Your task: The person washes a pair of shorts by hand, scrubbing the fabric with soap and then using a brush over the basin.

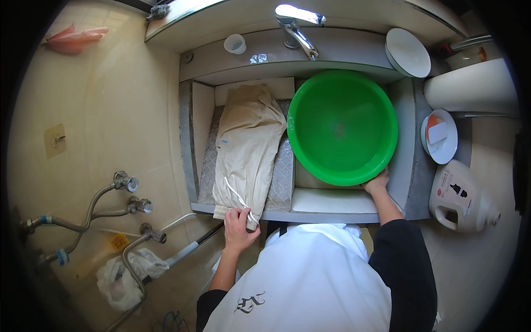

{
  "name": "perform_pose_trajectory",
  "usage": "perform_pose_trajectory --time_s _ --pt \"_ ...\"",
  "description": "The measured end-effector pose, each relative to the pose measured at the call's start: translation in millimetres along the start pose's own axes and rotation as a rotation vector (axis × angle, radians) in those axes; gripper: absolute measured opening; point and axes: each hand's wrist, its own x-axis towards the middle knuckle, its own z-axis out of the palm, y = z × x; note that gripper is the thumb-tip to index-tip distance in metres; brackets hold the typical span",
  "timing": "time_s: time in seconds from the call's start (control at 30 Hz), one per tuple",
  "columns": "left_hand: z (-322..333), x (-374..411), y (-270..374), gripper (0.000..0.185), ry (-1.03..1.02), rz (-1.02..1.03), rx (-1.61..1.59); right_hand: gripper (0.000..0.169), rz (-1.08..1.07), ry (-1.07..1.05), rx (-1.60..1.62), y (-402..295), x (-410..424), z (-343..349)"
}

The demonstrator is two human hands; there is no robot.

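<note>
Beige trousers [249, 145] with a white drawstring [234, 191] lie lengthwise on the textured washboard slab [278, 182] in the sink's left part. My left hand [239, 228] grips their waistband at the front edge. To the right, a green plastic basin [342, 128] rests in the sink, apparently holding water. My right hand [376, 181] is at the basin's lower right rim, its fingers partly hidden beneath it, so its exact grip is unclear. Behind the basin, the chrome faucet [298, 31] points toward the sink; no running water shows.
A small white cup [235, 44] and a white bowl [408, 53] stand on the back ledge. Along the right side are a bowl with a white bar [439, 137] and a detergent jug [458, 197]. Valves with hoses [93, 207] project from the left wall near a plastic bag [120, 286].
</note>
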Motion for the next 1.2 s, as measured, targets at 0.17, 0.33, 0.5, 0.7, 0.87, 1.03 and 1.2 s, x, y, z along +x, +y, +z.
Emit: perform_pose_trajectory --time_s 0.17,0.33,0.5,0.7,0.87,1.03,1.2 --pt "1.6 -5.9 1.3 0.068 -0.018 -0.054 -0.009 0.071 0.125 -0.079 0.236 3.1 29.2 12.2" --pt "3.0 -8.9 6.3 0.071 -0.008 -0.071 -0.023 0.056 -0.103 -0.005 -0.211 32.4 53.0 73.1" --pt "-4.4 -7.9 13.9 0.062 0.019 0.028 -0.057 0.08 -0.212 -0.082 -0.588 41.8 50.6 68.1" --pt "1.6 -1.7 27.9 0.053 0.068 0.114 -0.139 0.097 -0.279 -0.011 -0.076 39.1 49.2 42.0" --pt "1.8 -2.1 25.7 0.049 0.072 0.126 -0.33 0.098 -0.251 0.135 0.26 57.5 71.3 69.2" --pt "0.0 -19.6 17.4 0.044 0.097 0.187 -0.328 0.105 -0.174 0.038 0.49 66.3 92.8 96.7" --pt "-5.6 -7.3 23.8 0.039 0.035 0.35 -0.294 0.085 -0.251 0.271 0.113 83.4 87.0 108.7"
